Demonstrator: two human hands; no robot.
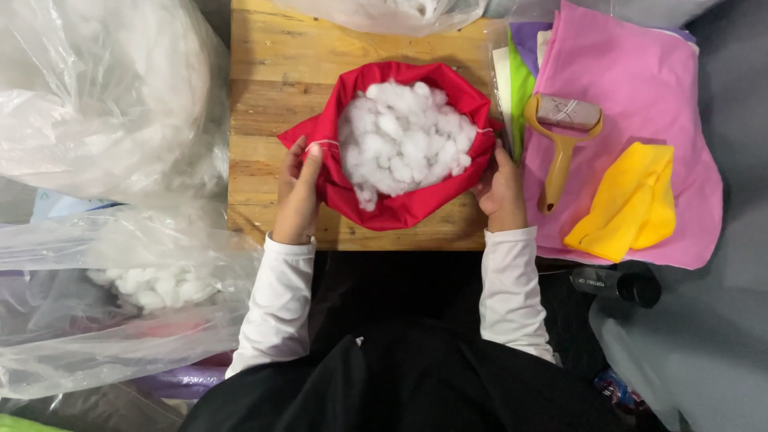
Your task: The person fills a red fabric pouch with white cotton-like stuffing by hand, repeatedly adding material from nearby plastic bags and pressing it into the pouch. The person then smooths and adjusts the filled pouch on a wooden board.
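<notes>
We grip red fabric pouch (400, 204) on wooden worktop (272, 72): left hand (298, 192) pinches left rim, right hand (502, 190) clasps right rim, keeping mouth open around white stuffing (404, 140).

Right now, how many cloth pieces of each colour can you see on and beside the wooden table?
Red cloth held by left hand and right hand: 1
Pink cloth: 1
Yellow cloth: 1
Green cloth: 1
Purple cloth: 1
Total: 5

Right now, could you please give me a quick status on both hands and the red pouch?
Left hand and right hand grip the red pouch edges. White stuffing fills it. Lint roller lies apart, right.
</notes>
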